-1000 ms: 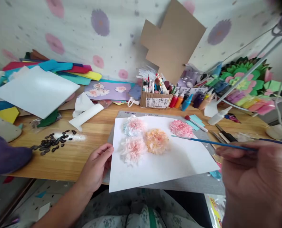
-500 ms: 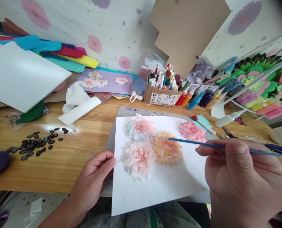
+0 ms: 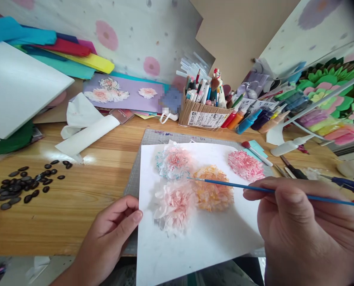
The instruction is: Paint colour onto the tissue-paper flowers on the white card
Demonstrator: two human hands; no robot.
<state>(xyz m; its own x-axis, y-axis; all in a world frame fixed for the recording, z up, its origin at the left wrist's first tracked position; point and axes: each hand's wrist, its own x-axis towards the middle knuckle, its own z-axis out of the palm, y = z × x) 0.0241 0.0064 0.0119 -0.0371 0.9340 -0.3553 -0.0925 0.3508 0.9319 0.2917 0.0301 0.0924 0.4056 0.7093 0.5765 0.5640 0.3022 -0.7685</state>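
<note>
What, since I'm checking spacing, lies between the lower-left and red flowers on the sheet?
In the head view, the orange flower lies between the lower-left flower and red flower; the blue brush passes in front of it.

The rear wall surface (image 3: 129, 24) is white, printed with pink and purple flower motifs and small grey spots. A brown cardboard panel (image 3: 242, 35) stands before it, with a grey shadow on its left side. The wood-grain worktop (image 3: 90, 194) extends across the view and reflects a bright patch at left; pale floor (image 3: 60, 262) shows below its front edge.
</note>
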